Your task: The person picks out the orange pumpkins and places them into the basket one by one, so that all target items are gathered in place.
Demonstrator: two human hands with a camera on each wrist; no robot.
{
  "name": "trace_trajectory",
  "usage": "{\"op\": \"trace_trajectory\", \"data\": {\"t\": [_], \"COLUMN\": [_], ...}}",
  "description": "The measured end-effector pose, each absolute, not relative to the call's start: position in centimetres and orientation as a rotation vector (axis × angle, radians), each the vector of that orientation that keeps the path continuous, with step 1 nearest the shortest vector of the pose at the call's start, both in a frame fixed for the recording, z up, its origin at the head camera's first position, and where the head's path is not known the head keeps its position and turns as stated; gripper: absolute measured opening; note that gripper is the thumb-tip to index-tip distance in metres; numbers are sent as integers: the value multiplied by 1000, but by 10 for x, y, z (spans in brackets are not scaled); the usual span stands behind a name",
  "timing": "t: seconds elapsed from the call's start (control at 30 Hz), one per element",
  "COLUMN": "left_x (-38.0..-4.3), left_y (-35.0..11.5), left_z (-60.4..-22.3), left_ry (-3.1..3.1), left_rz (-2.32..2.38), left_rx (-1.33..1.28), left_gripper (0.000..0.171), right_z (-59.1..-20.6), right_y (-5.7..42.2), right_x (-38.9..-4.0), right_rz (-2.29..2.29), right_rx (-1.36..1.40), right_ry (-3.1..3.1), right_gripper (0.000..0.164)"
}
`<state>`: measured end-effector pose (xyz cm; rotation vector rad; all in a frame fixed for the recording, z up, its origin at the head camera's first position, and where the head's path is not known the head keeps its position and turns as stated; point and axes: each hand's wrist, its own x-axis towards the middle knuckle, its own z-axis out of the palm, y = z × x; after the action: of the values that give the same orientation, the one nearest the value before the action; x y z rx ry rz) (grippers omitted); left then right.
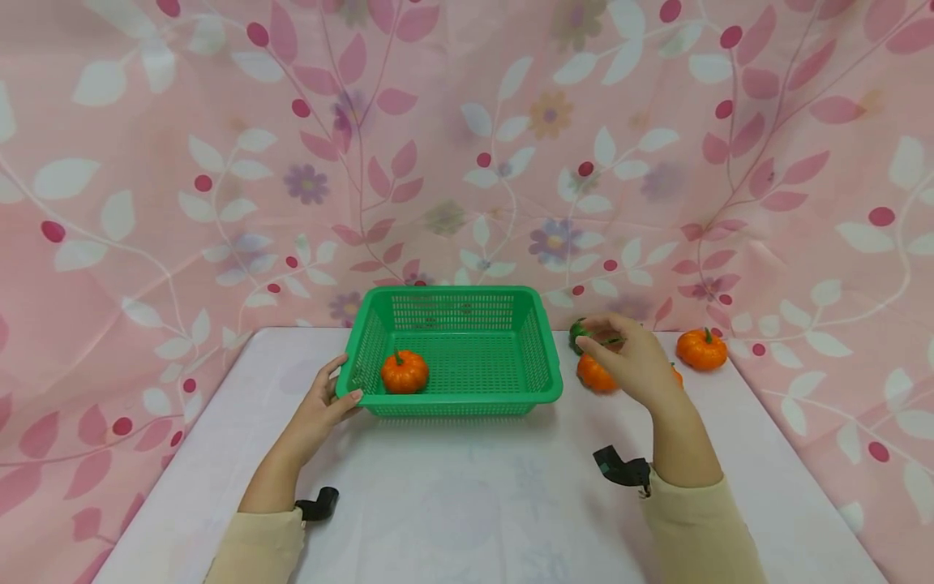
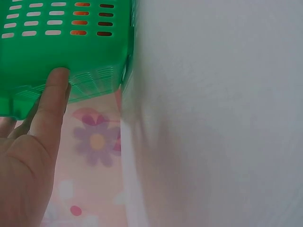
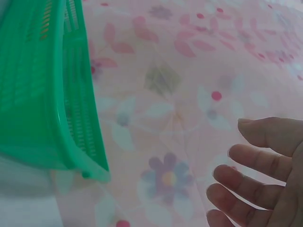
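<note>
A green plastic basket (image 1: 452, 399) with slotted walls stands at the back of the table, holding one small orange pumpkin (image 1: 404, 372). My left hand (image 1: 321, 410) holds its front left corner, thumb on the front and fingers along the left side; the left wrist view shows the thumb against the green wall (image 2: 61, 52). To the right of the basket, my right hand (image 1: 633, 361) hovers with fingers loosely bent and nothing in them. Beneath and behind it are an orange pumpkin (image 1: 597, 375) and a dark green round thing (image 1: 577, 334), both partly hidden.
Another orange pumpkin (image 1: 702, 349) sits by the table's back right edge. A further orange piece (image 1: 678, 376) shows behind the right wrist. Pink floral cloth (image 1: 452, 146) hangs around the white table (image 1: 452, 503). Both wrists carry small black cameras.
</note>
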<state>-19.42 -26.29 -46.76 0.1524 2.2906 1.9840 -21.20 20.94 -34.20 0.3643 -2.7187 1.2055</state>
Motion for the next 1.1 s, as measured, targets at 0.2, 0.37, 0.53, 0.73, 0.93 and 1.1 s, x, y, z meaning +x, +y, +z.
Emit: {"op": "trace_trajectory", "data": {"t": [0.2, 0.37, 0.53, 0.73, 0.93, 1.1], "left_x": [-194, -193, -193, -194, -194, -193], "left_y": [-263, -264, -264, -263, -263, -264], "left_z": [-468, -468, -468, -468, -469, -468], "left_ry": [2288, 2292, 2293, 2289, 2289, 2284], "left_rz": [1985, 1983, 1981, 1986, 1988, 1984], "left_rx": [156, 170, 169, 161, 153, 163], "left_gripper": [79, 80, 82, 82, 82, 82], "right_z": [-343, -346, -357, -372, -385, -398], "right_y": [232, 247, 264, 282, 296, 306], "right_x": [-210, -211, -216, -219, -223, -230], "right_rz": [1199, 1165, 1145, 1116, 1113, 1140], "right_rx": [257, 212, 196, 153, 63, -14], "right_ry": [-2765, -2788, -2780, -2753, -2764, -2769], "right_gripper": [50, 53, 54, 55, 58, 62]}}
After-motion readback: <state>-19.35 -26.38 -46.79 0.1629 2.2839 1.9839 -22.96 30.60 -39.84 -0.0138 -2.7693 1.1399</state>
